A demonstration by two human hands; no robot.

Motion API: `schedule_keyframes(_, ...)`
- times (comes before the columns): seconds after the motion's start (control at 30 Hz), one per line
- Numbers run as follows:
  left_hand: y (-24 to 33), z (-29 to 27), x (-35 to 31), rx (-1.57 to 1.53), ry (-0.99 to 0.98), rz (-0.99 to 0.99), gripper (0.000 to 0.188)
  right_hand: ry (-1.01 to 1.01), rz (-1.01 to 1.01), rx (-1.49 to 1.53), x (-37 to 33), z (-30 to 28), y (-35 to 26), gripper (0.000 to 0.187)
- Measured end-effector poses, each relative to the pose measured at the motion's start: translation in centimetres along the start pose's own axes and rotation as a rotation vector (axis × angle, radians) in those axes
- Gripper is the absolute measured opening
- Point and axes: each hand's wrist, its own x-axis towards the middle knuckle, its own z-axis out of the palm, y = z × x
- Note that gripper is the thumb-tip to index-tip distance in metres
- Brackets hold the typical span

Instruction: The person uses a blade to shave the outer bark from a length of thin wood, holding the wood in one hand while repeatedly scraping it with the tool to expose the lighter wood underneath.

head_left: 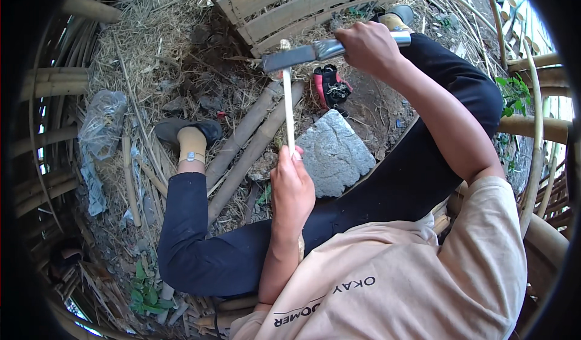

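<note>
My left hand (pixel 292 189) is closed round the lower end of a thin, pale wooden stick (pixel 289 119), which points up and away from me. In my right hand (pixel 368 46) is a broad-bladed knife (pixel 293 57), gripped by its silvery handle. Its blade lies across the stick near the far end, and the stick's tip shows beyond it. Whether the edge bites into the wood, I cannot tell. Below the stick's right side, a flat grey stone (pixel 336 152) rests on the ground between my legs.
Two thick bamboo poles (pixel 245 131) lie left of the stone. A red and black object (pixel 330 88) sits beyond it. A wooden slatted crate (pixel 296 10) stands at the far side. Crumpled clear plastic (pixel 103 122) lies left among straw. Bamboo walls enclose both sides.
</note>
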Motion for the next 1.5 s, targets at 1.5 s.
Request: schedule_keyframes(1.5, 1.4, -1.3, 0.1, -0.904, -0.273, -0.267, 0.019, -0.103, 0.099, 0.275, -1.5, -3.9, -1.2, 0.020)
